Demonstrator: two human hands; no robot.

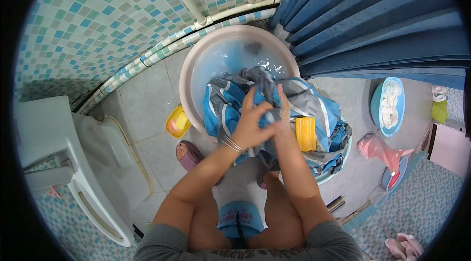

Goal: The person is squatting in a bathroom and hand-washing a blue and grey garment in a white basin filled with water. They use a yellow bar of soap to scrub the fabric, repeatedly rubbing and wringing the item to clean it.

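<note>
A large blue, grey and white striped cloth (pixel 223 101) drapes over the near rim of a wide pale pink basin (pixel 188 79) of cloudy water. My left hand (pixel 251 126) is closed on a bunched fold of it. Against that fold presses my right hand (pixel 283 111), gripping the same wet cloth, its fingers partly hidden. More of the cloth heaps to the right in a light-coloured tub (pixel 326 178). On that heap, close to my right wrist, lies a yellow ridged bar of soap (pixel 305 134).
Left of the basin sits a yellow soap dish (pixel 172 129). Pipes (pixel 181 40) run along the tiled wall; a blue curtain (pixel 378 30) hangs at right. A blue basin (pixel 377 104) holds white cloth, near a pink cloth (pixel 375 148). A white fixture (pixel 44 123) stands left.
</note>
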